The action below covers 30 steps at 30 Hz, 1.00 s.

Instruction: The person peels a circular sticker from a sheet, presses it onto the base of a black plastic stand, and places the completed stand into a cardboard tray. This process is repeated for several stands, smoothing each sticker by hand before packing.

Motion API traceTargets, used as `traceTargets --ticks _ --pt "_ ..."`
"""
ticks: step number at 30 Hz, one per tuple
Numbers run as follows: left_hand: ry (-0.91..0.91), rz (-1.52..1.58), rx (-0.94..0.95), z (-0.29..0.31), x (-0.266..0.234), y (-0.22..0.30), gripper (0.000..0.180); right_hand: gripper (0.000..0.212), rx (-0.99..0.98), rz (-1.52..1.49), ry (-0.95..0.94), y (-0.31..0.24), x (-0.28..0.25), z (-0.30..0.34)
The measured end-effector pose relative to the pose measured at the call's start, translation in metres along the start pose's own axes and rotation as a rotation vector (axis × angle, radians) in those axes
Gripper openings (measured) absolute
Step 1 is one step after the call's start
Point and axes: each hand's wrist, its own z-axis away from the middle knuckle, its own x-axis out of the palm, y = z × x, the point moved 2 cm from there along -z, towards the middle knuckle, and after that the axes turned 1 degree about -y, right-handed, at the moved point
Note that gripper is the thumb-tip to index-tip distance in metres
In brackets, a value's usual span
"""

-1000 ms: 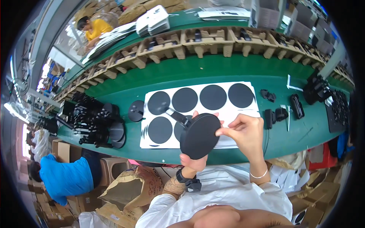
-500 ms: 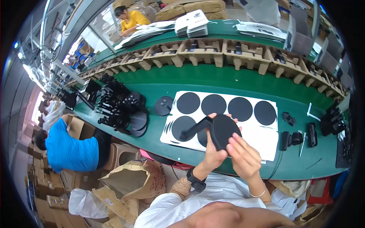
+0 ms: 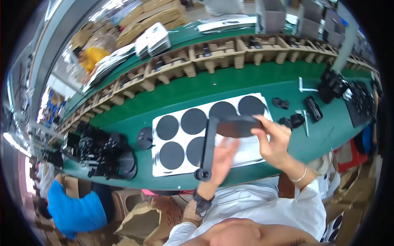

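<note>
In front of me I hold up a black stand with a round base and a long bent arm [image 3: 209,143]. My right hand [image 3: 274,141] pinches the right rim of its round base [image 3: 236,126], thumb and fingers closed on the edge. The base is tipped nearly edge-on, and the arm hangs toward me, ending in a short round knob [image 3: 202,174]. Behind the arm my left hand [image 3: 222,160] is smeared by motion, and whether it touches the stand cannot be made out. Beneath lies a white sheet [image 3: 248,153] with several round black pads [image 3: 171,155].
Several black stands [image 3: 96,149] crowd the green table's left end, beside a lone black disc [image 3: 144,137]. Rightward lie black clamp-like parts [image 3: 292,121], a black cylindrical piece [image 3: 313,108] and a thin metal tool [image 3: 306,123]. Cardboard trays [image 3: 215,53] line the back. A person in blue [image 3: 78,207] bends at left.
The stand has turned from disc face toward me to nearly edge-on, its arm swinging downward. My right hand moved to the rim; my left hand left the base. The view has turned right.
</note>
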Motion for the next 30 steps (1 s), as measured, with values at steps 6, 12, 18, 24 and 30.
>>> traceTargets --ticks 6,12,18,24,30 --pt "0.127 -0.844 0.597 0.000 -0.023 0.086 0.071 0.025 -0.097 0.440 -0.009 0.098 -0.050 -0.118" --pt "0.453 -1.370 0.863 0.061 -0.063 0.170 0.063 0.029 0.143 0.994 -0.010 0.260 -0.123 -0.261" --pt "0.849 -1.685 0.662 0.104 -0.100 0.231 0.048 0.023 0.387 1.101 -0.021 0.328 -0.109 -0.288" --pt "0.814 -1.869 0.407 0.060 -0.126 0.274 0.052 0.033 0.069 1.093 -0.030 0.444 -0.197 -0.295" --pt "0.796 -2.129 0.176 0.019 -0.144 0.287 0.069 0.036 0.220 0.929 -0.137 0.481 -0.157 -0.271"
